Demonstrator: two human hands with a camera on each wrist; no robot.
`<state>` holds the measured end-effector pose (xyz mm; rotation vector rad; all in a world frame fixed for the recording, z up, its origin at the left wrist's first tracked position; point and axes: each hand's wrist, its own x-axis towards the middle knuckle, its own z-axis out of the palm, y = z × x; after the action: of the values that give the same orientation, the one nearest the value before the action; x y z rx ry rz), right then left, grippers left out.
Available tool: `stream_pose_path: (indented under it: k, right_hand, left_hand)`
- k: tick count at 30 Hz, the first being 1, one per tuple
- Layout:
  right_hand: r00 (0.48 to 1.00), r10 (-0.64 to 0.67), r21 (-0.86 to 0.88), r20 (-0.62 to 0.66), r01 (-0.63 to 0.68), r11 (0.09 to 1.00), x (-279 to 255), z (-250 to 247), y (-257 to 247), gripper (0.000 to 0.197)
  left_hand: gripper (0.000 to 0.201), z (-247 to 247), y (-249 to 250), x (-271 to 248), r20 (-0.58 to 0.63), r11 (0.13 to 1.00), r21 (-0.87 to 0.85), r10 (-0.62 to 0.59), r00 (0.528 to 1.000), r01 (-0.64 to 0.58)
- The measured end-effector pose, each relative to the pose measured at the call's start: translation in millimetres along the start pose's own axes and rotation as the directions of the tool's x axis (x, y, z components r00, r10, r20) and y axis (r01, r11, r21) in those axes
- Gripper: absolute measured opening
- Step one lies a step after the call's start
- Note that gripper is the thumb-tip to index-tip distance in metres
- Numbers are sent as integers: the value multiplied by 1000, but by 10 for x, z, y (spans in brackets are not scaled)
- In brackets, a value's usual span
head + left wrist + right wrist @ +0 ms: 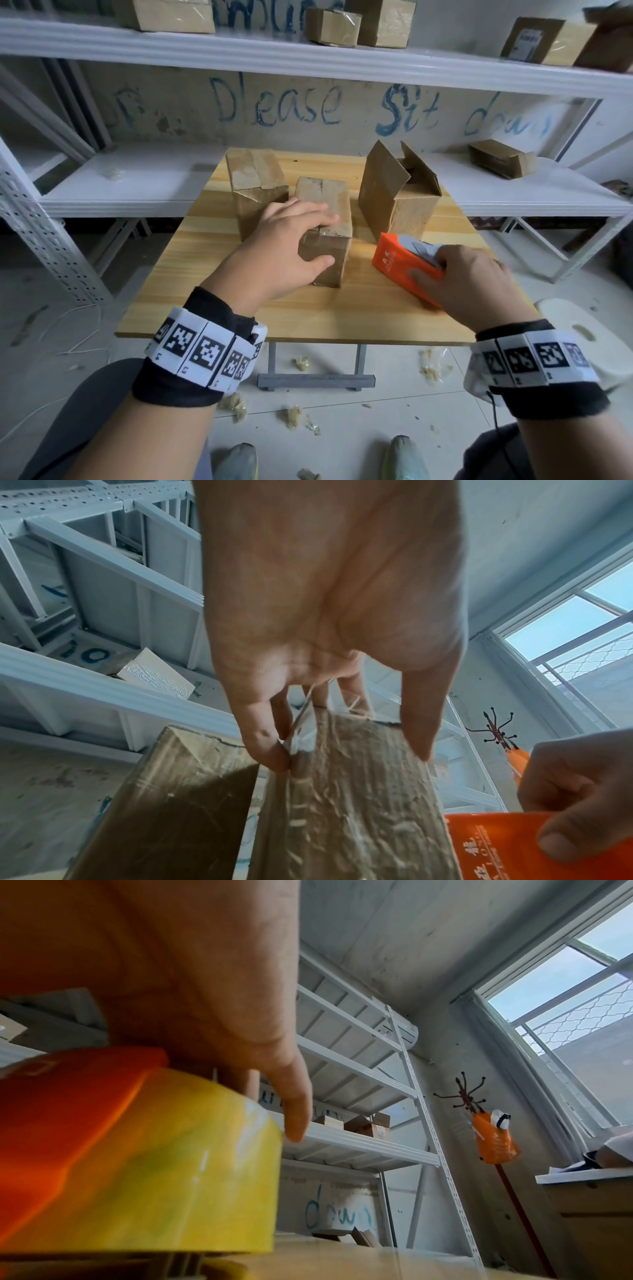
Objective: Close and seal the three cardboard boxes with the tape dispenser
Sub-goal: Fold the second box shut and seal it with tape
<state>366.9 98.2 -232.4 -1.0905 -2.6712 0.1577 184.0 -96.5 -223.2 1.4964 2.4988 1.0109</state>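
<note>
Three brown cardboard boxes stand on the wooden table [239,308]. The left box [255,178] is closed with tape across its top. The middle box [329,260] is closed and taped too. My left hand [308,236] lies over it, fingers stretched across the top and thumb against the near face; the left wrist view shows the same hand [346,750] on this box [359,818]. The right box [407,209] has its flaps standing up. My right hand [435,265] grips the orange tape dispenser [400,263] low over the table beside the middle box. Its yellow tape roll [192,1164] fills the right wrist view.
White metal shelving [308,58] behind and above the table carries other cardboard boxes [500,157]. A white stool [579,329] stands at the table's right. Crumpled tape scraps [294,414] litter the floor below, near my feet.
</note>
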Motion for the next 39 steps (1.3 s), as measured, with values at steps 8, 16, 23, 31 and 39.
stream_pose_path:
  k: [8, 16, 23, 31, 39]
  right_hand:
    - [912, -119, 184, -394, 205, 961, -60, -1, -370, 22]
    - [882, -294, 445, -368, 445, 777, -22, 218, -642, 5]
    - [875, -295, 499, -385, 465, 731, 39, 368, -794, 36]
    - [855, -321, 509, -407, 504, 698, 91, 370, -756, 31]
    - [861, -324, 495, -392, 494, 715, 34, 321, -747, 26]
  left_hand:
    - [39, -3, 54, 6, -23, 998, -58, -27, 999, 25]
    - [43, 113, -14, 36, -162, 997, 61, 51, 985, -41]
    - [48, 116, -17, 47, -157, 997, 51, 64, 985, -57]
    - [75, -147, 14, -66, 87, 977, -198, -59, 994, 75]
    - [59, -165, -74, -103, -41, 936, -323, -159, 986, 138]
